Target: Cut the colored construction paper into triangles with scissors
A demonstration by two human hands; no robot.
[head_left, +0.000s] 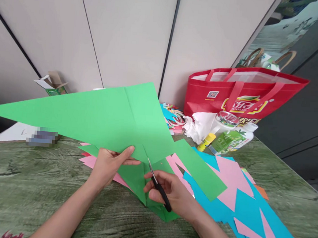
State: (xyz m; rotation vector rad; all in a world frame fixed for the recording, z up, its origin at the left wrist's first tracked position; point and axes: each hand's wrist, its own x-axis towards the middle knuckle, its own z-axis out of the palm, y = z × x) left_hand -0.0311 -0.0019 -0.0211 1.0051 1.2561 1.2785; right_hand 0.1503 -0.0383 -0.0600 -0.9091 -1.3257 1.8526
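A large green paper sheet (pixel 98 116) is held up above the table, folded into a long pointed shape. My left hand (pixel 108 164) pinches its lower edge, thumb on top. My right hand (pixel 169 191) grips black-handled scissors (pixel 158 185), whose blades point up into the bottom edge of the green sheet. A green strip (pixel 201 170) hangs off to the right of the cut. More green paper lies under my hands.
Pink (pixel 234 176) and blue (pixel 251 207) paper pieces cover the green wood-grain table (pixel 18 188) at right. Behind them stand a red tote bag (pixel 243 92), a glue stick (pixel 206 142), a white jar (pixel 226 120), crumpled tissue (pixel 198 125) and a small open box (pixel 53 85) at left.
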